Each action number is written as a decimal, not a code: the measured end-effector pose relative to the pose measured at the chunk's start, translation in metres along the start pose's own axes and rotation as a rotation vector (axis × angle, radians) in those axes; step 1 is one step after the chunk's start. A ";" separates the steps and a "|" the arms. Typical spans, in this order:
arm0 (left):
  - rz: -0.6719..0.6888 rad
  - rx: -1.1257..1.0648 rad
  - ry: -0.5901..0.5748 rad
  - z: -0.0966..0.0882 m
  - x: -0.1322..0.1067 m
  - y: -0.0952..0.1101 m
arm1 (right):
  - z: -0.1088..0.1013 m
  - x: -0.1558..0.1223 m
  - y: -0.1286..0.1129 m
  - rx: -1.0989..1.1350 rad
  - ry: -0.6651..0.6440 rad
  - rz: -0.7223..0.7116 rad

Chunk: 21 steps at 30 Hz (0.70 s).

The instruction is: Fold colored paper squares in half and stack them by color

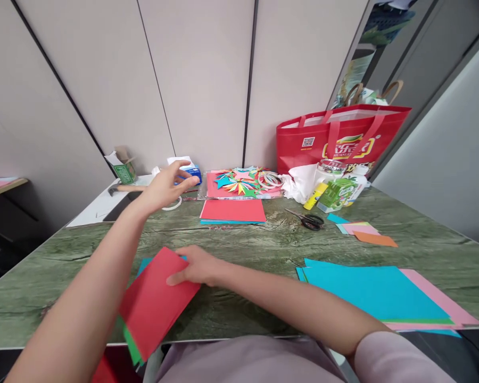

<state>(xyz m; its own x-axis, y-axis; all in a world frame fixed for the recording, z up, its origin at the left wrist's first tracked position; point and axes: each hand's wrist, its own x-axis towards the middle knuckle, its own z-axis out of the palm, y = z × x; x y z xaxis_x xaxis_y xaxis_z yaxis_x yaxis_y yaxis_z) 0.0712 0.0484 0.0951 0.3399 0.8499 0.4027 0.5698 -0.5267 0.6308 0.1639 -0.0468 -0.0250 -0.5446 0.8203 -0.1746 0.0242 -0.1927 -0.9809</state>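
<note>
My right hand grips a stack of coloured paper by its upper right edge, thumb on top. A red sheet lies uppermost, with green and blue edges showing beneath. The stack is tilted and hangs partly past the front table edge. My left hand is raised farther back, fingers apart and nothing in them. It is nearest to a blue box and a white tape roll. A smaller pile of red and blue paper lies at mid table.
Paper stars and tape rings lie at the back. Black scissors, a glue stick, a green carton and a red bag stand or lie rightward. Blue and pink sheets lie front right. A hammer rests back left.
</note>
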 end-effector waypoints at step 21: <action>-0.232 -0.167 0.406 0.097 -0.014 -0.084 | -0.067 -0.001 0.002 -0.981 0.419 -0.515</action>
<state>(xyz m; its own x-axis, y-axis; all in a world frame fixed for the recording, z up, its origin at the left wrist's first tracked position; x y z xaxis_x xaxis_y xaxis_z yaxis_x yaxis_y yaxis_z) 0.0907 0.0828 -0.0277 -0.1192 0.8881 0.4439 0.4570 -0.3478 0.8186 0.2204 -0.0118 -0.0326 -0.3656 0.8282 0.4247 0.6145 0.5575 -0.5582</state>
